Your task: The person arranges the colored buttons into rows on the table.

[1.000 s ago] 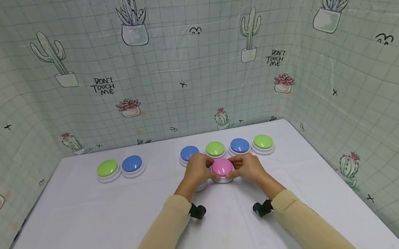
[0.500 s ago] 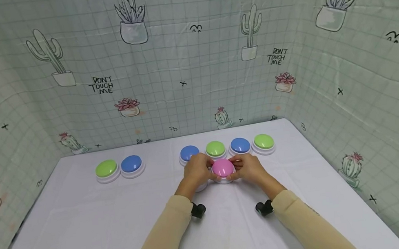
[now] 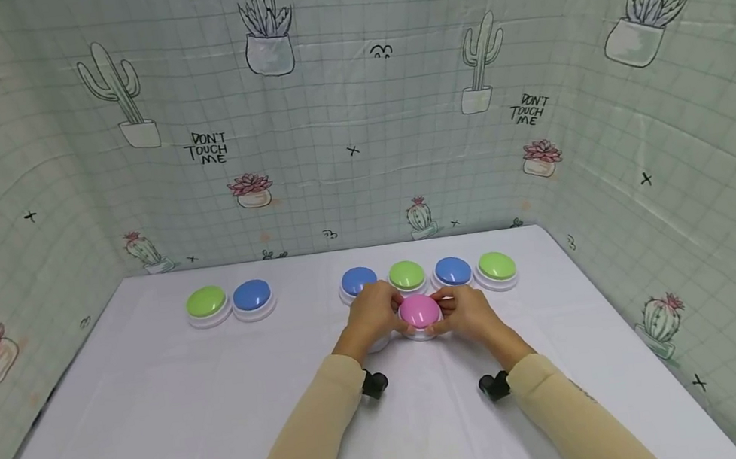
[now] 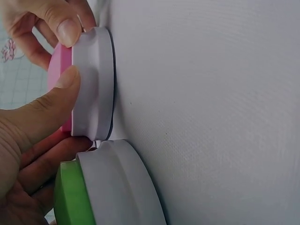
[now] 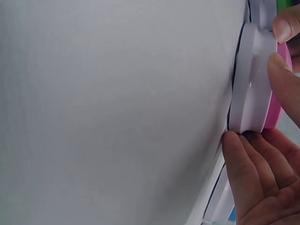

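A pink dome push button with a white round base sits on the white table, just in front of a back row of buttons. My left hand grips its left side, thumb on the near edge of the dome and fingers behind. From the right, my right hand holds the same button, its thumb near the left thumb. Under the left hand, a green button stands beside the pink one in the left wrist view; in the head view only part of its white base shows.
Behind the hands stand a blue button, a green button, another blue button and another green button. Farther left are a green button and a blue button. Patterned cloth walls enclose the table's back and sides.
The head view has shifted slightly, so the whole scene appears a little farther right. Both hands keep their hold on the pink push button, which stays in the same place among the others.
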Demonstrator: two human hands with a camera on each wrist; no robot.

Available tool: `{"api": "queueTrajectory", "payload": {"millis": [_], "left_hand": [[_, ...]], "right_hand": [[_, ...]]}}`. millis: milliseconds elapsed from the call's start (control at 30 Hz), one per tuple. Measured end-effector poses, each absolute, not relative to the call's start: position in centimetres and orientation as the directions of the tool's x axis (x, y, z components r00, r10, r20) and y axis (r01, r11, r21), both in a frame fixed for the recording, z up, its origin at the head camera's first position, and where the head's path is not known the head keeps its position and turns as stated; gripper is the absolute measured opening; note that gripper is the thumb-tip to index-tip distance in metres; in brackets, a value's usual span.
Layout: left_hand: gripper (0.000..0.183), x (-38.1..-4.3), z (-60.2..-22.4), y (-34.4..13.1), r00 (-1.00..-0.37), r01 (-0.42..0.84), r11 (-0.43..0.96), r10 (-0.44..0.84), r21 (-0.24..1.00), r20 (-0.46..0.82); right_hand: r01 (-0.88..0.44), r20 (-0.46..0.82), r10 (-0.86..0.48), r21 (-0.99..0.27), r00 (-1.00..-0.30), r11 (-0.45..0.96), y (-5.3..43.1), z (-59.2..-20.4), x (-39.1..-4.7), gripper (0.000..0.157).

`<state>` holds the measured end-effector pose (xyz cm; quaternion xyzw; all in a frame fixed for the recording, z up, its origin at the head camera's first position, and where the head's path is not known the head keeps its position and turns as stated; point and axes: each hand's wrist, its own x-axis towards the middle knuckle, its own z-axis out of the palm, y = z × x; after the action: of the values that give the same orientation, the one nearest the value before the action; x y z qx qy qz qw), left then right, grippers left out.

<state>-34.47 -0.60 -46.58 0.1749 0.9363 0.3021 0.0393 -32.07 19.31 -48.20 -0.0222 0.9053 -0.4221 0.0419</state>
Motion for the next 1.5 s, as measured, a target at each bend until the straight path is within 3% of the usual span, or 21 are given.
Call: {"api": "queueTrajectory", "payload": {"millis": [433,867,1000,1200,1367,1500], "left_hand": [[0.044,-34.6,-47.2,-1.5,-0.952,0.252,0.770,0.305,0.586,0.009],[0.046,-35.1,-46.2,-2.0,-0.940,0.293,0.780,0.340,0.554,0.019],[0.053,-34.6,-46.4,-2.8,-0.929,0.297,0.735,0.369,0.610,0.008],[0.053,-35.1,-45.7,-7.8,-0.945,0.255,0.634,0.323,0.730,0.050],[0.055,-36.6,-45.8,-14.2,-0.979,0.198,0.719,0.115,0.666,0.168],[0.069,-37.3,-46.5,-19.6,-0.981,0.125,0.783,0.008,0.609,0.192]], "right_hand": [[0.015,-0.120,-0.100,-0.707,-0.988,0.707,18.0,-47.8,-33.0,0.058],[-0.082,-0.064,-0.167,-0.667,-0.984,0.741,17.7,-46.6,-33.4,0.064],[-0.078,-0.073,-0.162,-0.642,-0.984,0.763,17.7,-46.5,-32.8,0.071],[-0.140,0.035,-0.146,-0.568,-0.989,0.811,17.2,-46.5,-32.0,0.077],[-0.186,0.199,-0.095,-0.516,-0.976,0.836,15.3,-45.8,-31.8,0.075],[-0.242,0.278,-0.102,-0.534,-0.955,0.810,12.4,-45.6,-31.8,0.075]]}}
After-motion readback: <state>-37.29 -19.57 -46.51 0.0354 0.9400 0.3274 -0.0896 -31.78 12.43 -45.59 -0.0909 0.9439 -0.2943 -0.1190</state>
